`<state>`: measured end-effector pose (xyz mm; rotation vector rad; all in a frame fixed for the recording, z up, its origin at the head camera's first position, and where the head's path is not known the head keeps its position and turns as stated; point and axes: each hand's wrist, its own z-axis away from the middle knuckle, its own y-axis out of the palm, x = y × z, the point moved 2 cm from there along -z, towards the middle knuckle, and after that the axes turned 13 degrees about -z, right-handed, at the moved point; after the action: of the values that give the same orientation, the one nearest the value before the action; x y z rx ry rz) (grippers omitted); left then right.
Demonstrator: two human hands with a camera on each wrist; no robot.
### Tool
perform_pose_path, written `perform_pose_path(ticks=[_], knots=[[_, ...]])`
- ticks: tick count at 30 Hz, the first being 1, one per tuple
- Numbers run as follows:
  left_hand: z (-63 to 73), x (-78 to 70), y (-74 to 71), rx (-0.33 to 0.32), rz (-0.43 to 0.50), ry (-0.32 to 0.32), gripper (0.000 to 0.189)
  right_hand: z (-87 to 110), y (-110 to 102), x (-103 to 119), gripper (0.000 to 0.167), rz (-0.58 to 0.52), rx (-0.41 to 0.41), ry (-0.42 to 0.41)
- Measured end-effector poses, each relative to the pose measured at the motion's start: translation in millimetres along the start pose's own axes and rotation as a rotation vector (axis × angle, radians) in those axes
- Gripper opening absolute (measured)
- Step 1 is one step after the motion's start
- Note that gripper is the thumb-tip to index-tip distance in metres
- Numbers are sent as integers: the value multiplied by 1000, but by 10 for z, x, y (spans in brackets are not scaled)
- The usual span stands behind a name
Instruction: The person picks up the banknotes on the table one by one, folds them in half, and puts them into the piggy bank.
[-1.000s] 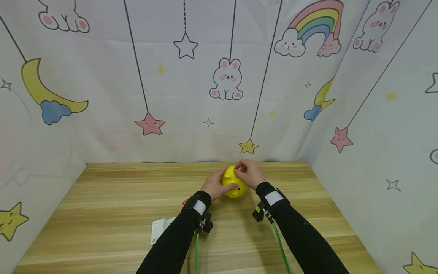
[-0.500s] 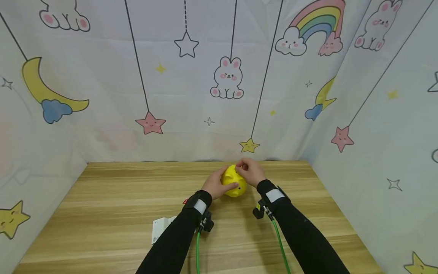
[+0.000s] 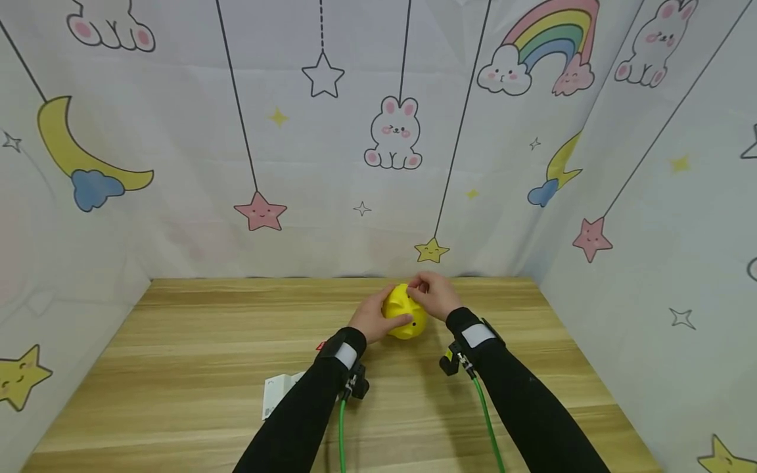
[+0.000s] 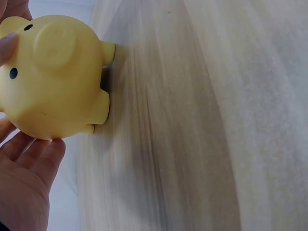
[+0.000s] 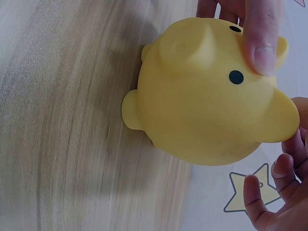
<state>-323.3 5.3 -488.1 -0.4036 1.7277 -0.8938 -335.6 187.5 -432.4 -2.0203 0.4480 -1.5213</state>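
A yellow pig (image 3: 404, 309) stands on its feet on the wooden surface (image 3: 207, 355), near the far edge. Its snout (image 5: 185, 48) points back toward the person. The left hand (image 3: 372, 318) grips the pig, with the thumb lying over its forehead and the other fingers round its side. The right hand (image 3: 436, 297) is up by the top of the pig, next to one ear (image 5: 276, 118). Its fingers are bent, but I cannot tell if they hold some small thing, because the tips are hidden.

Not much has changed since one second ago. The pig is in the same spot and the left hand has the same hold on it. The right fingers are at the same place on top, but the right sleeve (image 3: 520, 394) and wrist have slid a tiny bit to the right. The whole view has tipped just a little.

A white thing (image 3: 274, 394) lies on the surface, partly behind the left sleeve (image 3: 296, 420). It has not moved. A small red bit (image 3: 320, 345) peeks out by the left wrist, just as before.
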Motion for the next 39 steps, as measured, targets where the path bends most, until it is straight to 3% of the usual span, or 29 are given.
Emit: perform_pose_path(ticks=[16, 25, 31, 39], knots=[[143, 100, 11, 5, -18, -34, 89, 45, 123, 20, 12, -32, 32, -3], [225, 102, -101, 36, -59, -61, 92, 48, 139, 90, 11, -30, 24, -22], [308, 112, -373, 39, -118, -53, 91, 92, 130, 214, 15, -2, 32, -69], [520, 190, -991, 69, -236, -25, 94, 180, -3, 435, 28, 16, 34, -146]])
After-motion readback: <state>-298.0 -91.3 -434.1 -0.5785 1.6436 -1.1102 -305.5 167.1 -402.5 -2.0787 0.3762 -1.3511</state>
